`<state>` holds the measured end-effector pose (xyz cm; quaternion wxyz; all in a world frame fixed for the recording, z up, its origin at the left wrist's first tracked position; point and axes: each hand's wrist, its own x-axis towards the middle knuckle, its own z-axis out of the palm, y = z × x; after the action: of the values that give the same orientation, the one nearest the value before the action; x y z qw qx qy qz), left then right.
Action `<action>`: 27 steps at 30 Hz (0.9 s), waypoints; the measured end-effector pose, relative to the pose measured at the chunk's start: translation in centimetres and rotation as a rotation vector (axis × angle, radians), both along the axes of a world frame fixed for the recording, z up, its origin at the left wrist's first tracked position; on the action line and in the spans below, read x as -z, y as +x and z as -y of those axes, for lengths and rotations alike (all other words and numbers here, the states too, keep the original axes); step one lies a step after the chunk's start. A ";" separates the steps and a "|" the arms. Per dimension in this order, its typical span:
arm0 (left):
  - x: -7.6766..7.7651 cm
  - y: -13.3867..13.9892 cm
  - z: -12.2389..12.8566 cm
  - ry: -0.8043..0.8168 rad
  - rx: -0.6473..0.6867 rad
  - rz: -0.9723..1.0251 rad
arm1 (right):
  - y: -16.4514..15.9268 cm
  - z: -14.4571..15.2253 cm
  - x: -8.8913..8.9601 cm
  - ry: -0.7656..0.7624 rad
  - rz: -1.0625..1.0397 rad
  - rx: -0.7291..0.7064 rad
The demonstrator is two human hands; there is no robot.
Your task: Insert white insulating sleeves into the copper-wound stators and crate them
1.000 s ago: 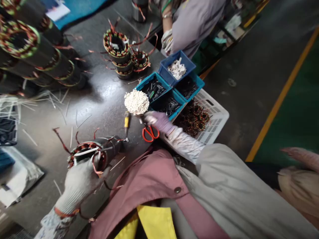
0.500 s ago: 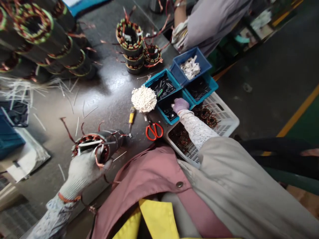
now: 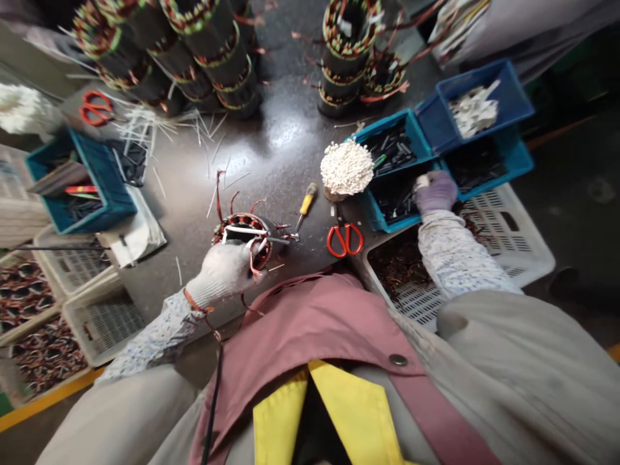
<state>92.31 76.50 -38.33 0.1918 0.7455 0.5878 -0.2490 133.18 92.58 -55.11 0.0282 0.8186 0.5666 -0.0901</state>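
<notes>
Right hand (image 3: 437, 192) over to bin (image 3: 394, 225) — stator (image 3: 242, 220) in left hand (image 3: 227, 266)

Two pairs of red-handled scissors (image 3: 345, 234), one yellow-handled screwdriver (image 3: 308, 199), four teal plastic bins (image 3: 110, 185), one dark-blue plastic bin (image 3: 437, 124), one white-gloved left hand (image 3: 223, 268) on one copper-wound cylindrical stator (image 3: 243, 221), one purple-gloved right hand (image 3: 437, 193)

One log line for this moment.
left hand: holding wound coil ring | right hand: at teal bin of black pieces, grip unclear | nearby: scissors, yellow tool
</notes>
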 end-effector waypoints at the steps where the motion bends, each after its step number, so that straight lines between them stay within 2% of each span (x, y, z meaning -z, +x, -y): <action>1: -0.2 0.1 -0.1 -0.014 0.005 -0.009 | -0.3 0.2 -0.9 0.060 -0.081 0.113; 3: -0.6 0.3 -0.3 -0.038 0.007 -0.052 | -1.7 1.5 -2.8 0.173 -0.327 0.308; 4: -0.7 0.5 -0.4 -0.051 0.007 -0.078 | -3.0 2.6 -3.6 0.181 -0.495 0.354; 5: -0.9 0.7 -0.4 -0.061 0.003 -0.104 | -4.6 4.0 -4.3 0.143 -0.684 0.383; 7: -1.0 0.9 -0.5 -0.071 0.000 -0.135 | -8.8 7.5 -5.0 -0.062 -1.095 0.374; 10: -0.8 0.8 -0.4 -0.066 0.001 -0.133 | -15.3 12.3 -3.9 -0.299 -1.340 0.374; 13: -0.5 0.6 -0.3 -0.048 -0.008 -0.118 | -19.3 14.7 -1.7 -0.423 -1.573 0.467; 16: -0.4 0.5 -0.2 -0.029 -0.016 -0.113 | -20.8 14.9 -0.1 -0.447 -1.684 0.520; 20: -0.6 0.8 -0.4 -0.030 -0.002 -0.117 | -21.9 14.6 0.5 -0.408 -1.684 0.573; 25: -0.8 0.9 -0.5 -0.030 0.012 -0.138 | -22.8 14.9 0.9 -0.259 -1.602 0.429; 27: -0.8 0.9 -0.5 -0.035 0.009 -0.141 | -22.8 15.0 1.1 -0.246 -1.597 0.425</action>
<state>93.21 76.99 -37.55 0.1618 0.7254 0.5919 -0.3119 110.39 77.58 -56.18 -0.3101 0.5892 0.2358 -0.7079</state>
